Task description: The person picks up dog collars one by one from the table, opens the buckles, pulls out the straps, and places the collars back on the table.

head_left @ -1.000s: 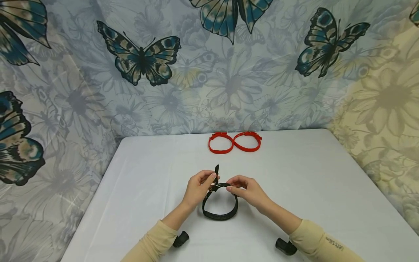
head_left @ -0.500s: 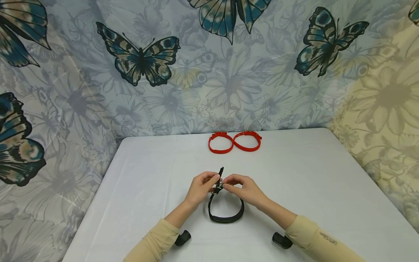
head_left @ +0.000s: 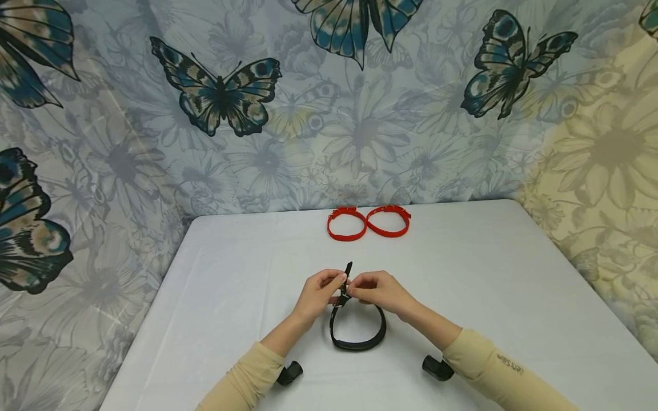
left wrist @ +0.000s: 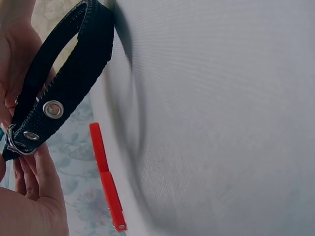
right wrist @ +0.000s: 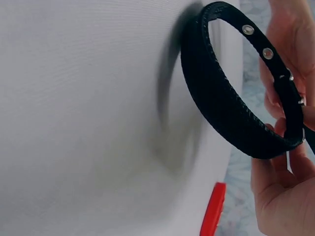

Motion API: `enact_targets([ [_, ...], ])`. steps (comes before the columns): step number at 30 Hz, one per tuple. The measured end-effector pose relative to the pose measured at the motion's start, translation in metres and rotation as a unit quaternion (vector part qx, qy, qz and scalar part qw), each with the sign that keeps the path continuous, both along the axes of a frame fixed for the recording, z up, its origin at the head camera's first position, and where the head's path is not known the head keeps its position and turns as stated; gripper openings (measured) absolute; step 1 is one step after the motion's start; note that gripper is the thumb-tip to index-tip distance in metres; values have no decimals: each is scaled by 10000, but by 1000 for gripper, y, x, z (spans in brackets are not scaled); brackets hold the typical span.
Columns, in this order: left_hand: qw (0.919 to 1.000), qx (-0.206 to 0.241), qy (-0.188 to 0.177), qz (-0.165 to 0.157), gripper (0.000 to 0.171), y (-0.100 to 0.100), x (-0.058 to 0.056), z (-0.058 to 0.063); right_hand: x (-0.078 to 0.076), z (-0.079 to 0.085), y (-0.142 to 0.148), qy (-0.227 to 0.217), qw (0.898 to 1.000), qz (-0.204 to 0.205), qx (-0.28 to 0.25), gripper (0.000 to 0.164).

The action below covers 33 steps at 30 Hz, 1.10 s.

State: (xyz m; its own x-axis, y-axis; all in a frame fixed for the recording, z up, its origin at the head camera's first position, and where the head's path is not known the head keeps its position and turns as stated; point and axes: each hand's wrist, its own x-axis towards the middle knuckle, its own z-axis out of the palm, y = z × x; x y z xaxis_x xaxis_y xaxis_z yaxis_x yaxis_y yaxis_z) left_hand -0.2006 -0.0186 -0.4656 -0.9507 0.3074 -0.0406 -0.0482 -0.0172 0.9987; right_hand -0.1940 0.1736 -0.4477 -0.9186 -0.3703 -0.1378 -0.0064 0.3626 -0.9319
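Observation:
A black collar (head_left: 358, 346) with metal eyelets and a silver buckle (left wrist: 17, 142) forms a loop, its buckle end raised between both hands. My left hand (head_left: 316, 294) pinches the strap near the buckle, where the strap's free tip (head_left: 349, 268) points up and away. From the other side, my right hand (head_left: 382, 292) pinches the collar by the buckle with thumb and fingers. In the right wrist view the collar's wide padded band (right wrist: 221, 108) hangs over the white surface, casting a shadow. Part of the buckle is hidden behind fingers.
Two red collars (head_left: 346, 238) lie side by side, buckled into loops, at the table's far edge. The white table (head_left: 247, 257) meets a butterfly-patterned cloth backdrop (head_left: 360, 142). Black wrist devices (head_left: 437, 368) sit under both sleeves.
The right hand has moved left to the buckle, close to the left hand. The collar's loop has shifted slightly right, and the strap's tip now leans right.

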Motion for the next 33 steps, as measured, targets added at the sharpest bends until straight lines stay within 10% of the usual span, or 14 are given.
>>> enact_targets([
  [33,9973,405,-482,388,43,2,0,-7,0,-12,-6,-677,9954,-611,-275,17],
])
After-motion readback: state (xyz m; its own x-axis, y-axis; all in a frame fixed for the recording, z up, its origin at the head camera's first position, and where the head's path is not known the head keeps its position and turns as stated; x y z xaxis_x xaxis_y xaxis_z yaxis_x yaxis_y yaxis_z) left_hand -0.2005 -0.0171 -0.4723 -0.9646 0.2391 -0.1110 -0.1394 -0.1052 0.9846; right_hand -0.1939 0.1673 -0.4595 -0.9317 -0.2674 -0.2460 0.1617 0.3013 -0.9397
